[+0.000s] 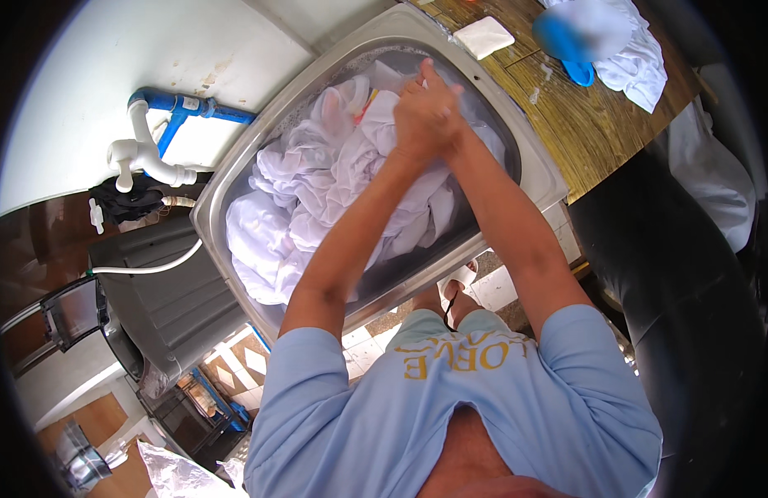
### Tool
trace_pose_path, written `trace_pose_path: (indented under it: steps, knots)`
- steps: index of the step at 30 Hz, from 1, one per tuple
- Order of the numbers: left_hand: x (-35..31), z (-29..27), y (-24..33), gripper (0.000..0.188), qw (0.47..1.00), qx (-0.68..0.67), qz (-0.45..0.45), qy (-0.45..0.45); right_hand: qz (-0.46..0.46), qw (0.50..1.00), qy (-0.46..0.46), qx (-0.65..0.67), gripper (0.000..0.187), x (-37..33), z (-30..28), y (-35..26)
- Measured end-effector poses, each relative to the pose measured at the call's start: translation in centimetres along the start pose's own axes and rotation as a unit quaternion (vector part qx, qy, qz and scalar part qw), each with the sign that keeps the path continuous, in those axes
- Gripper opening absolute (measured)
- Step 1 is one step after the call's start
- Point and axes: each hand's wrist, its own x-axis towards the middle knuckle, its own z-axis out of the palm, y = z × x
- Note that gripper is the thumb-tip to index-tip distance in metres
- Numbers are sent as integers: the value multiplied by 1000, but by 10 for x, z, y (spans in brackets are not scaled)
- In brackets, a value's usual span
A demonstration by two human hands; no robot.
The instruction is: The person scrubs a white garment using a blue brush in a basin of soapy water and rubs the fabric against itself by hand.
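While both forearms rose from the lower edge of the head view and met over the steel basin (234, 178), the person's hands were clasped one over the other above its far half. The left hand (419, 114) lay on top, fingers curled over and pressed close; the right hand (447, 126) sat under and just behind it, mostly covered. Whether a fold of cloth was pinched between them could not be told, since the palms were hidden.

The white laundry (317, 191) filled the basin from the near-left corner, where it was piled thickest, up to the far rim. Its bulk lay below and to the left of the joined hands, so the left forearm crossed directly over it while the right forearm ran along the basin's right edge. The hands touched the heap only at its far end, near a small bit of yellow and red cloth (369, 104).

Beyond the basin's far-right corner, a white bar of soap (482, 36) rested on the wooden tabletop (591, 124), nearer the right hand. Farther along, a blue and white cloth (604, 37) lay by the tabletop's far edge.
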Motion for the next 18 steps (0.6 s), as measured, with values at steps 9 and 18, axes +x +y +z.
trace_pose_path:
  steps: [9, 18]
  knots:
    - [18, -36, -39, 44, 888, -244, -385, 60, -66, 957, 261, -105, 45, 8, 27, -1]
    - [12, -47, -35, 42, 821, -348, -443, 90, -35, 960, 270, -58, 38, 9, 33, 5]
